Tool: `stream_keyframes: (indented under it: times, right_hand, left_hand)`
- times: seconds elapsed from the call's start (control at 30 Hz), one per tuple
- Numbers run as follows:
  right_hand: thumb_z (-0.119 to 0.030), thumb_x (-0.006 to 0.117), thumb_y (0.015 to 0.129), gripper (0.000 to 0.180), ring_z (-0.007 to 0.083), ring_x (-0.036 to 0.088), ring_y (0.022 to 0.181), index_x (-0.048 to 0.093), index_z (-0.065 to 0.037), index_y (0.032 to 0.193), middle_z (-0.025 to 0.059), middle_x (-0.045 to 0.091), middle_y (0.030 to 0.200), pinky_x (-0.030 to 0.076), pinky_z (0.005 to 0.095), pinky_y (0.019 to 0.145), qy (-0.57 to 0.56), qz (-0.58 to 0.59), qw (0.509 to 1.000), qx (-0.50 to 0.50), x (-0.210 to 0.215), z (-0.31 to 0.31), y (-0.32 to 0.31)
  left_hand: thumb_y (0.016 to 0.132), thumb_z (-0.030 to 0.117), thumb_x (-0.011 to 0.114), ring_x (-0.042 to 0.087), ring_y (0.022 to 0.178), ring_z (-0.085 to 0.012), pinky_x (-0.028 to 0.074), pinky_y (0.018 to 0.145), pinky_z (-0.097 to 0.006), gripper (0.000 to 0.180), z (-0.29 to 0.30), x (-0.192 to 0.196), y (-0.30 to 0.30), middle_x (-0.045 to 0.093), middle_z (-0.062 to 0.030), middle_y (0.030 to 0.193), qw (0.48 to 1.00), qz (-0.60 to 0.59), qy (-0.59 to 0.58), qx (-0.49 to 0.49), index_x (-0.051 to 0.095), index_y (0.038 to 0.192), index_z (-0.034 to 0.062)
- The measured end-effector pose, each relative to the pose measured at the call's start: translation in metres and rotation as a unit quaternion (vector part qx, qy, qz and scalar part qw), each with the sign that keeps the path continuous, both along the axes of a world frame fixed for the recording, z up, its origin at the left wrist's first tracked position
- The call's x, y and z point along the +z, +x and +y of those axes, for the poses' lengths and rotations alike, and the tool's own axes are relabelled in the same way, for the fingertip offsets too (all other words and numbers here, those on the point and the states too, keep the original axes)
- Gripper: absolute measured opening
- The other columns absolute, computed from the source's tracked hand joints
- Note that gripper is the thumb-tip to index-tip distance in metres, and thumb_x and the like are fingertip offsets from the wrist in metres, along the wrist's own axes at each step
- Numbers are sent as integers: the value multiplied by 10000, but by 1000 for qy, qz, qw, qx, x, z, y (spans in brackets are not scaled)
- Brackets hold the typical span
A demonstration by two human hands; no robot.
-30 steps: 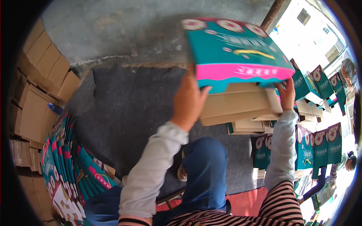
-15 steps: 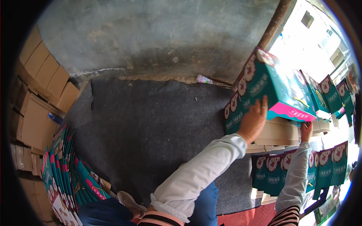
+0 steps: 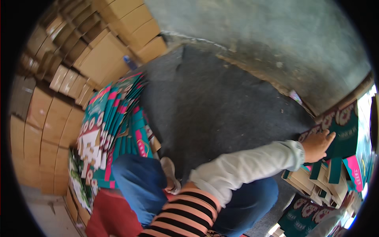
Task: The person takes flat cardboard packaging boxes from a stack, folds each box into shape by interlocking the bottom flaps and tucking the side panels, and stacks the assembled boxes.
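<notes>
Teal printed box (image 3: 342, 136), in the head view, stands at the far right, its flower-printed face turned toward the left and its pink-banded edge toward the lower edge of the picture, nearer the person. Glare and the lens rim cut off its right part, so its long axis cannot be told. The left hand (image 3: 317, 146) reaches across and lies against the flower-printed face, fingers slightly apart and pointing right. The right hand (image 3: 349, 200) is blurred just below the pink band; whether its fingers are apart or clamped cannot be told. Tan cardboard flaps (image 3: 321, 179) show below the box, and more teal cartons (image 3: 301, 215) stand at lower right. At left, 1 fanned stack of teal-and-pink cartons (image 3: 114, 114) leans near brown boxes (image 3: 106, 55). Between lies dark matting (image 3: 237, 106), bordered by a grey wall (image 3: 296, 27).
</notes>
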State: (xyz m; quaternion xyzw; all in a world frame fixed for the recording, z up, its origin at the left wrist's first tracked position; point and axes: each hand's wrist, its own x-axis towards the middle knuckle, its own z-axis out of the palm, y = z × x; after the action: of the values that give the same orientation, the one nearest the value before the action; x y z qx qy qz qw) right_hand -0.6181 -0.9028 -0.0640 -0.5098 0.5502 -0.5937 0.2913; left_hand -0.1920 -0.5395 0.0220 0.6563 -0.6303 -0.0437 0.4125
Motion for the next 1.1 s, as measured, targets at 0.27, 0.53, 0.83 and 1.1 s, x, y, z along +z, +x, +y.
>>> stream_keyframes:
  times: [0.27,0.53,0.83,1.1]
  right_hand:
    - [-216,437,950,423,236,437,1220,422,12,1306,137,448,1333,332,356,1033,-219,138,947,189,104,191,122]
    - [-105,376,963,328,228,496,1117,439,-5,1269,117,478,1266,396,324,931,-181,209,841,465,124,381,296]
    - [39,528,781,272,355,594,897,567,23,1050,199,593,1013,475,380,781,-390,304,545,677,165,554,392]
    - [31,559,746,278,342,601,818,572,-13,1020,166,599,954,489,395,706,-367,330,483,723,129,577,411]
  left_hand:
    - [815,270,614,528,1064,-358,448,860,-426,497,374,20,141,536,-206,1149,912,-48,302,273,471,1222,24]
    - [832,390,574,480,1121,-318,446,867,-444,481,725,10,127,517,-171,1168,472,-28,457,753,524,1148,31]
    - [790,372,641,567,991,-346,474,800,-453,507,765,-26,140,548,-214,1089,530,-52,383,755,506,1100,-6]
    - [814,190,577,621,808,-359,508,714,-438,251,792,-64,154,598,-217,885,572,-75,389,718,555,944,-24]
